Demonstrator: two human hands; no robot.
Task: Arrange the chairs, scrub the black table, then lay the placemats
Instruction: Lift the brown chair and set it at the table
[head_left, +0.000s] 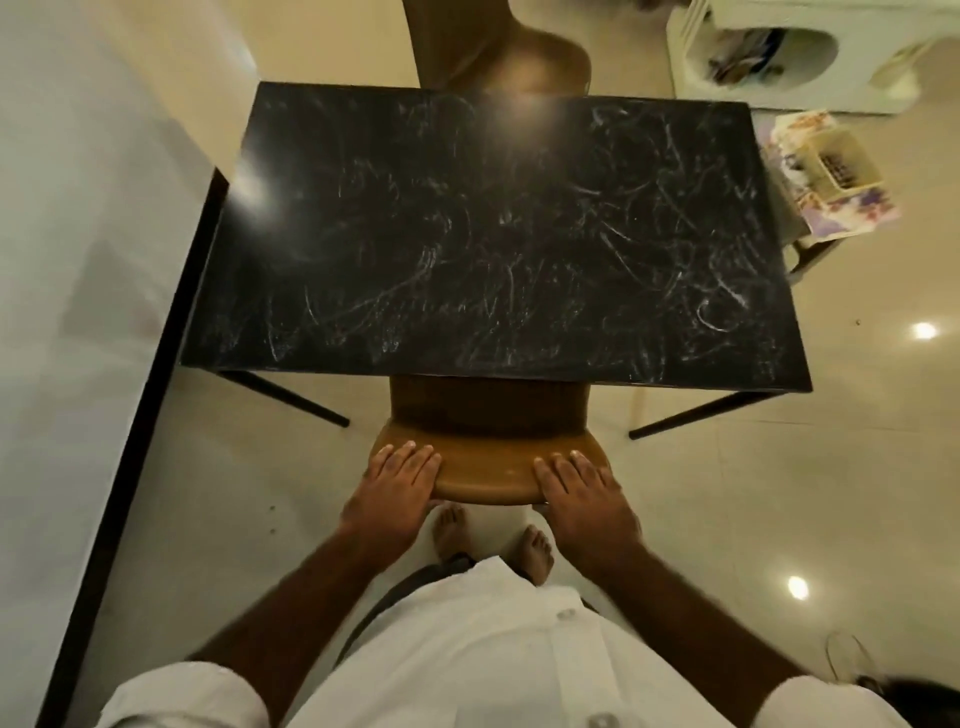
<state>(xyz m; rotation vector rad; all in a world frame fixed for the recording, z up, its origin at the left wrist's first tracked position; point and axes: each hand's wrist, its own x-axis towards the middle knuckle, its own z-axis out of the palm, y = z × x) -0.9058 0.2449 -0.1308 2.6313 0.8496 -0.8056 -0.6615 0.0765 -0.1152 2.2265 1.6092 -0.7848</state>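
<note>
A black table, smeared all over with white scribble marks, stands in front of me. A brown wooden chair is tucked under its near edge, only the backrest and the rear of the seat showing. My left hand grips the left end of the backrest and my right hand grips the right end, fingers laid over the top. A second brown chair stands at the table's far edge. Placemats lie folded on a small stand to the right of the table.
A white wall with a black skirting strip runs close along the table's left side. On the stand sits a cream slotted box. A white appliance is at the back right. My bare feet are behind the chair.
</note>
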